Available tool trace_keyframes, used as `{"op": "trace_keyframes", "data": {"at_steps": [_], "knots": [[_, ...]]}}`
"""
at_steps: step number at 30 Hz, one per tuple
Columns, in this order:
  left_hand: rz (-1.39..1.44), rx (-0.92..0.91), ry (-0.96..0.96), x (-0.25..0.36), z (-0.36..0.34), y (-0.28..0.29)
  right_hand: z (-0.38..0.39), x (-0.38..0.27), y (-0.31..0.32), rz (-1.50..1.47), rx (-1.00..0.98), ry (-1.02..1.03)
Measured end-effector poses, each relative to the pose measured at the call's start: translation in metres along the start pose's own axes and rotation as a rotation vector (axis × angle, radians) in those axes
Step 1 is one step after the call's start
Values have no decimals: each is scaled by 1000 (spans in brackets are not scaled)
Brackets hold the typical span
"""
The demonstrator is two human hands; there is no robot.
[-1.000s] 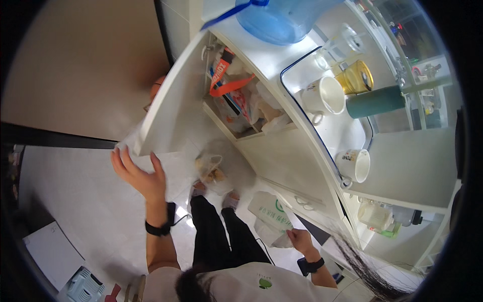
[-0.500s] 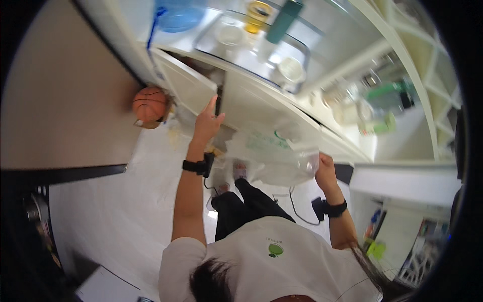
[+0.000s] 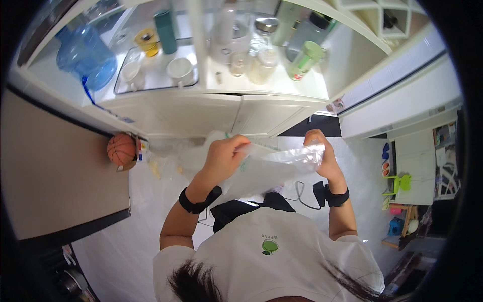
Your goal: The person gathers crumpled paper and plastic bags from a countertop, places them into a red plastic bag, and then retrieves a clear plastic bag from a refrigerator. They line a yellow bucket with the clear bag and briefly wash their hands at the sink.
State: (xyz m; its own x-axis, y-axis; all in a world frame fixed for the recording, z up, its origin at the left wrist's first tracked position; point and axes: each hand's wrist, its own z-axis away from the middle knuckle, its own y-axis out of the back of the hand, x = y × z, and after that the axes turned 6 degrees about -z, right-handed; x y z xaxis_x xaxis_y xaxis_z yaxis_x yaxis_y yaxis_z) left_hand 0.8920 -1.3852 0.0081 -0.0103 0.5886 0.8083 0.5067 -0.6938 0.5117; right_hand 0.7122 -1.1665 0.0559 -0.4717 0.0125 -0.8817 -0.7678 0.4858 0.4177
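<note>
A clear plastic bag with faint green print is stretched between my two hands in front of my body. My left hand is closed on its left side, the thumb and fingers pinching the film. At the other end, my right hand grips the bag's crumpled, shiny edge. Each wrist wears a black strap with a small box. Just beyond the bag stand the white cabinet doors, which look closed.
On the shelf above the doors are a blue water jug, a tray with cups, a green bottle, and several jars and bottles. A basketball sits on the floor at left, beside a brown panel.
My left hand has left the cabinet door at the left, come back toward me and taken hold of the bag. That door stood ajar before. My view has turned rightward.
</note>
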Motion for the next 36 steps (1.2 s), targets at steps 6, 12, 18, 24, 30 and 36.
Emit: {"op": "trace_keyframes", "data": {"at_steps": [6,12,18,24,30,36], "knots": [[-387,-206,-370,86,-90,-186,102,77,151,-635,318,-102],[-418,-324,-643,195,-168,-410,190,121,339,254,574,-79],[-283,127,-766,266,-277,-503,182,188,423,-54,609,-537],[46,666,-365,178,-342,-524,138,247,560,-148,964,-353],[343,135,660,78,-387,-602,67,281,686,-97,1089,-333],[923,-267,895,43,-513,-660,16,323,794,-101,1089,-322]]}}
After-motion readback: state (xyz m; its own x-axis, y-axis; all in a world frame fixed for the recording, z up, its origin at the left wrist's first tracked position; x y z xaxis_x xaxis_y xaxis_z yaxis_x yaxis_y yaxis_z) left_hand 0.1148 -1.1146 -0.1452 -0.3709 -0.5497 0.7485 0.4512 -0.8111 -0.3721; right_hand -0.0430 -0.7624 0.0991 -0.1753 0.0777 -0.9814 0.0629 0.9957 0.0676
